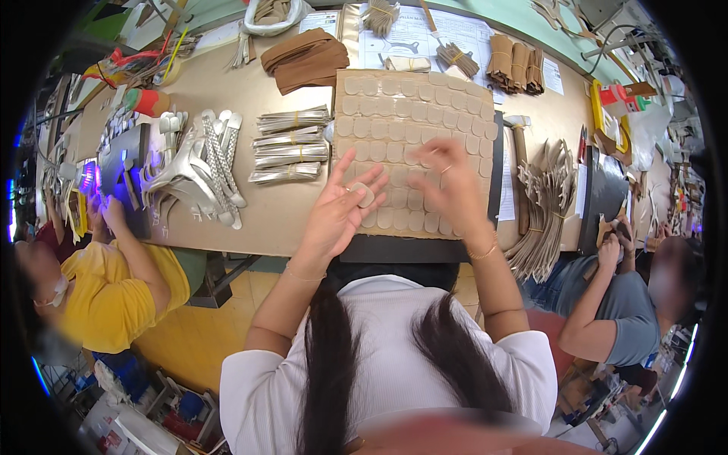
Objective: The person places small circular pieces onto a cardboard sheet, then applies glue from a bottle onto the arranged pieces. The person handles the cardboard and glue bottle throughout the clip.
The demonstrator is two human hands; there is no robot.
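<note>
A brown board (343, 136) in front of me is covered with rows of small beige tabs, each rounded at one end. My left hand (338, 212) is palm up over the board's lower left part, its fingers spread. Under its thumb lies one small beige rounded tab (364, 196), held against the fingers. Above the middle right of the board is my right hand (453, 182), fingers bent and smeared by motion. Whether anything is between those fingertips cannot be made out.
Left of the board lie bundles of silvery strips (288, 144) and pale Y-shaped straps (189, 171). Brown strips (307, 59) and rolled brown bundles (514, 64) lie behind. To the right are a hammer (519, 171) and tied straps (547, 201). Co-workers sit on both sides.
</note>
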